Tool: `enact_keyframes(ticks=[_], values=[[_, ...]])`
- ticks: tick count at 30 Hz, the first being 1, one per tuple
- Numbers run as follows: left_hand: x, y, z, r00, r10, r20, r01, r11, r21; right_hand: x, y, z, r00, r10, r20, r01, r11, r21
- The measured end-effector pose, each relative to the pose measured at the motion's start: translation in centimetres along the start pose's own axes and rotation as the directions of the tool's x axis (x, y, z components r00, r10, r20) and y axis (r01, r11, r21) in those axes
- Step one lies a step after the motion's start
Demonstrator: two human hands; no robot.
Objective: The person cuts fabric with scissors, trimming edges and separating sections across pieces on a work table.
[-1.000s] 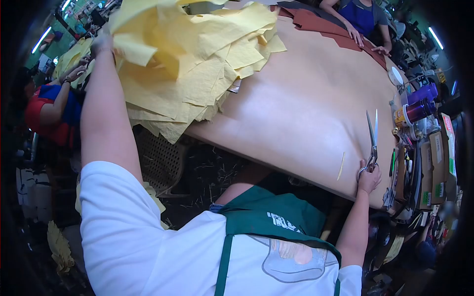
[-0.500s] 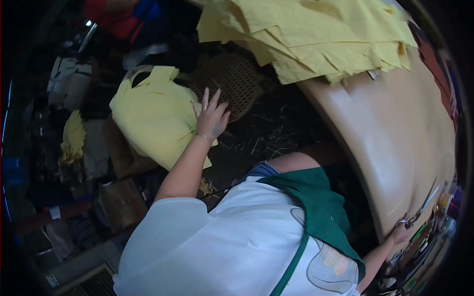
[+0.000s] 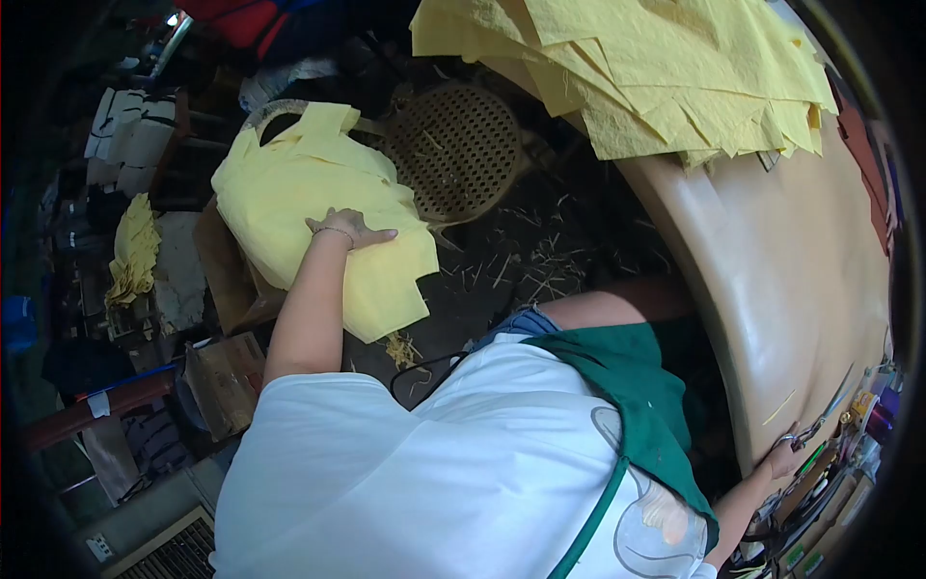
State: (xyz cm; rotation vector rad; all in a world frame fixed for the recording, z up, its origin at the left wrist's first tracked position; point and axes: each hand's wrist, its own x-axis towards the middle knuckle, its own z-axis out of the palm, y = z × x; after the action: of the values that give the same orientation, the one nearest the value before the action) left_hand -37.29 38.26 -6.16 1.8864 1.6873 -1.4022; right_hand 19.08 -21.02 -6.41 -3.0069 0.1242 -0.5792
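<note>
My left hand point(image 3: 357, 230) lies palm down on a stack of yellow cloth pieces point(image 3: 289, 193), with its thumb stretched to the right. Some of its fingers are foreshortened. The cloth is draped over what looks like a chair, mostly covered. On the right, my right hand point(image 3: 785, 457) grips the handles of a pair of scissors point(image 3: 828, 413) at the table's edge, blades pointing away. A second pile of yellow cloth point(image 3: 656, 82) is spread on the far end of the tan-covered table point(image 3: 772, 280).
A brown perforated stool seat point(image 3: 458, 145) stands beyond the cloth stack. Cut scraps point(image 3: 545, 265) litter the dark floor. Cardboard boxes point(image 3: 224, 381) and a bunch of yellow cloth point(image 3: 135, 251) are at the left. Assorted tools point(image 3: 820, 502) crowd the table's right edge.
My left hand has moved from the stack's right edge back onto its middle, down and left. The right hand still holds the scissors. The view has shifted slightly.
</note>
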Motion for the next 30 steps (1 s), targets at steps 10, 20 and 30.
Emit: enact_keyframes(ticks=[10,20,30], values=[[1.4,0.0,2.0,0.998,0.057,-0.011,-0.058,0.994,-0.093,0.7,0.9,0.6,0.998,0.037,0.052,-0.037,0.999,0.004],[3.8,-3.7,2.7,0.913,-0.118,-0.39,-0.305,0.439,-0.846,0.4,0.7,0.6,1.0,0.0,0.022,0.0,1.0,-0.004],[-2.6,-17.4,-1.9,0.588,-0.585,-0.559,-0.789,-0.566,-0.237,-3.1,-4.7,-2.5,0.992,0.033,0.123,-0.046,0.993,0.109]])
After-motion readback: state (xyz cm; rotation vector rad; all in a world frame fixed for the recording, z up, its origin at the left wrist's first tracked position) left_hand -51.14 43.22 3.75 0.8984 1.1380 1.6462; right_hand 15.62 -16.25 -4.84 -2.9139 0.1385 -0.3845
